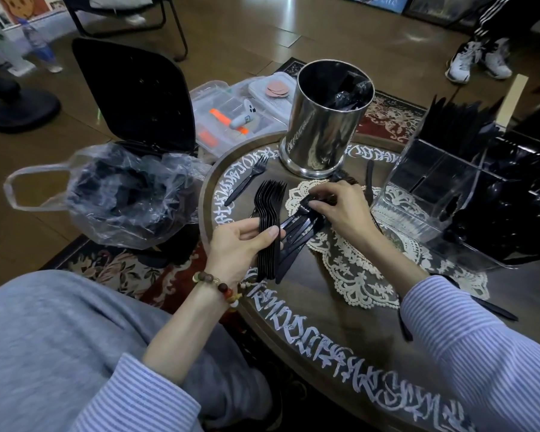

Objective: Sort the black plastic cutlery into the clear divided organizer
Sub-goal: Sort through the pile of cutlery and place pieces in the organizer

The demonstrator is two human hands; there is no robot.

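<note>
Left hand [247,241] grips a stack of forks [267,219], fingers and thumb curled round the handles, tines fanned away from the person. Right hand [340,210] reaches into a loose pile of cutlery [296,232] on the doily [356,269]; its fingertips pinch one black piece at the pile's top — which kind, cannot tell. The two bunches touch where handles cross.

Around: one stray fork [247,179] lies alone on the table [325,332], left of the stack. A steel canister [321,120] stands behind, upright, dark cutlery inside. The organizer [449,194] sits at far right, clear-walled with dividers, already holding black pieces standing on end. A knife [493,308] lies near the right sleeve, partly hidden by it.

Off the table, left: a black bin [144,98] with lid raised, and beside it a crumpled clear bag [113,194]. A clear plastic box [231,113] with orange bits sits on the floor behind.

Table is round, dark wood, glossy, with white calligraphy ringing the rim. Patterned rug [122,272] beneath, wood floor beyond. Doily is cream lace, scalloped. A second person's sneakers [477,60] show at top right.
</note>
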